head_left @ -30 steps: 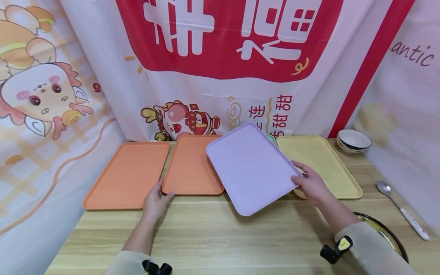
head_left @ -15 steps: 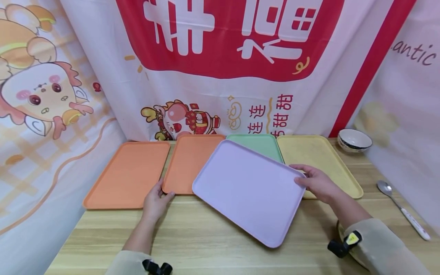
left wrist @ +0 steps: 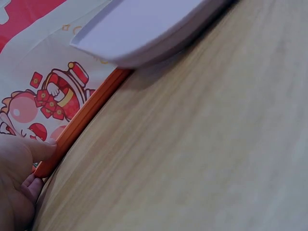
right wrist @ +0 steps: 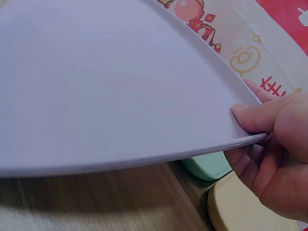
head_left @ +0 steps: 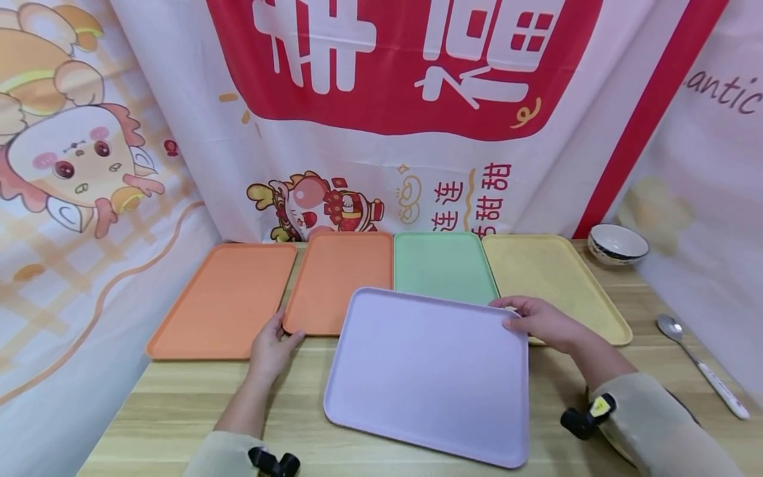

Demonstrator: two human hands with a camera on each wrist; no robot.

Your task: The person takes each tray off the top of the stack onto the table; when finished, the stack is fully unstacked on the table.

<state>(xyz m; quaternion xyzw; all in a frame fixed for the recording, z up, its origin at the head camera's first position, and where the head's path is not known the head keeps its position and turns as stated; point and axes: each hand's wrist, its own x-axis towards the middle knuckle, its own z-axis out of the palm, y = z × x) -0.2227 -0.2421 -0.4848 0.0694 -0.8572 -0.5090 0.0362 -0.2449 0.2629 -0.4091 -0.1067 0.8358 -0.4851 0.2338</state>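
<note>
A lavender tray is held up over the front of the table by my right hand. The right thumb lies on the tray's face at its far right corner, with the other fingers curled beneath the rim. My left hand pinches the near left corner of the second orange tray, thumb on its rim and fingers below. Just behind the lavender tray lies a green tray, its front part hidden.
Another orange tray lies at the far left, a yellow tray right of the green one. Farther right are a bowl and a spoon. A round dish is mostly hidden under the right sleeve. Printed cloth hangs behind.
The lavender tray has come down toward the front of the table and turned nearly level, uncovering the green tray and more of the second orange one. The left hand has stayed put.
</note>
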